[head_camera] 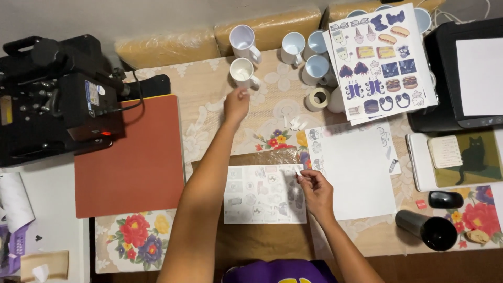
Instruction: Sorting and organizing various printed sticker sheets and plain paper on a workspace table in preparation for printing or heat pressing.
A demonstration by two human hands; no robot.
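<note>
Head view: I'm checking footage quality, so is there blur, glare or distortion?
Head view: even indoor light, no strong glare; left hand by the mug slightly motion-blurred; right hand on the sheet sharper; table edges bend a little toward the corners.

A heat press (52, 97) stands at the table's left end, its flat pad (128, 157) just to its right. At the table's far edge, mugs (293, 50) cluster, a tape roll (316, 98) before them and a printed sticker sheet (380, 60) resting on them to the right. Nearer, a faint printed sheet (263, 195) lies at centre under the right hand (316, 194), a blank sheet (359, 173) just right of it, while the left hand (236, 105) reaches a mug (243, 72) beyond.
</note>
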